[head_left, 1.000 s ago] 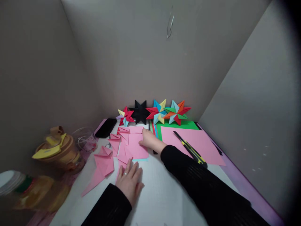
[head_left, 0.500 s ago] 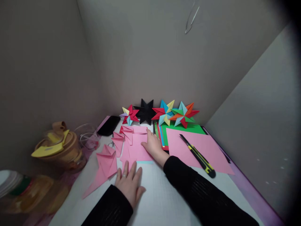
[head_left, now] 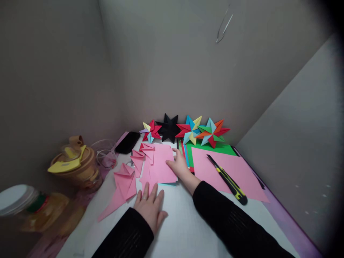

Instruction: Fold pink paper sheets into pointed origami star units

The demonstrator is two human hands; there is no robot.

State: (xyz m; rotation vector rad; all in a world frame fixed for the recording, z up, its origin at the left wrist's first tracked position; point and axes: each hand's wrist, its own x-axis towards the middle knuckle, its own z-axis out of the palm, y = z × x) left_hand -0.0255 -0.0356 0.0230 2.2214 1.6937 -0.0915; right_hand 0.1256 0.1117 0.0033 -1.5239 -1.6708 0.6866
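My left hand [head_left: 151, 207] lies flat with spread fingers on the white table cover [head_left: 185, 222], its fingertips near the lower edge of the pink papers. At the right edge of a pink paper stack [head_left: 162, 165] is my right hand [head_left: 180, 165], thumb on top and fingers curled round the edge. A thin light blue edge shows under the stack. Folded pink pieces [head_left: 125, 184] lie to the left. On a large pink sheet [head_left: 217, 170] at the right rests a black and yellow cutter [head_left: 228, 181], blade out.
Folded paper stars [head_left: 190, 129] lean along the wall, with a black star [head_left: 170, 128] among them. Green paper [head_left: 220, 147] lies below them. A phone [head_left: 128, 142] is at the back left. A lidded pot [head_left: 72, 165] and a jar [head_left: 29, 202] stand at the left.
The pink paper under my right hand now lies as a more even stack, covering the separate strip seen at its top. The view has shifted slightly. My left hand stays flat.
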